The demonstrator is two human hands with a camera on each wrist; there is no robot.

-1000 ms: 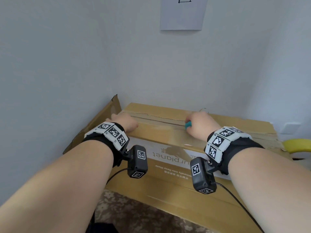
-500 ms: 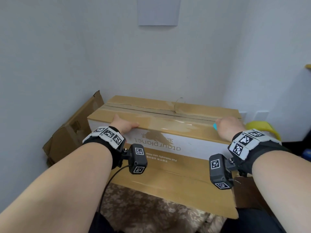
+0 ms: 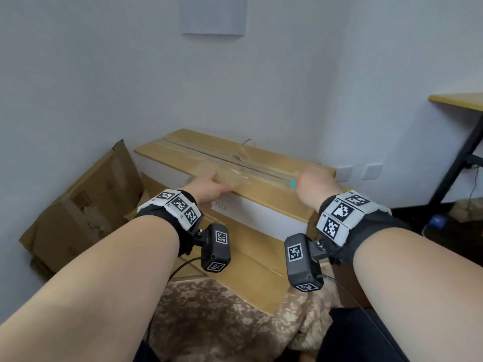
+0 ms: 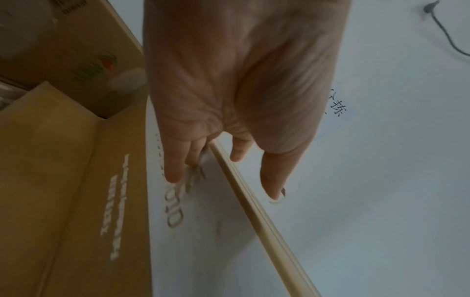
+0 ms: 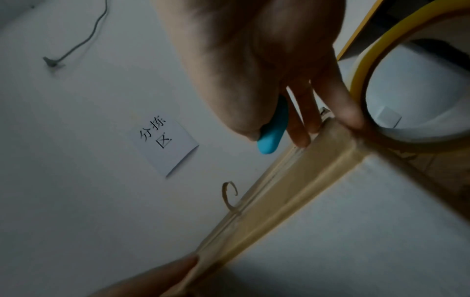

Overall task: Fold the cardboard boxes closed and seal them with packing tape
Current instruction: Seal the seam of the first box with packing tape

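A long cardboard box (image 3: 264,223) with a white band lies against the wall, its top flaps folded down. Clear tape (image 3: 235,176) runs along the top seam. My left hand (image 3: 211,185) rests on the box's top front edge, its straight fingers (image 4: 175,172) hanging over the front face and the thumb on top. My right hand (image 3: 315,178) is at the box's right end, pinching a small blue tool (image 3: 293,183) (image 5: 348,138). A yellow-rimmed tape roll (image 5: 386,44) sits right beside its fingers at the box corner; whether the hand also holds the roll is unclear.
A second, open brown box (image 3: 86,205) leans at the left by the wall. At the right stands a desk (image 3: 460,100) with a black leg. A curl of old tape (image 3: 245,145) sticks up from the seam. Patterned cloth (image 3: 222,322) lies in front.
My right hand has slid right along the top seam to the box's right end, still holding the blue tool. The left hand stayed on the front edge, shifting slightly right.
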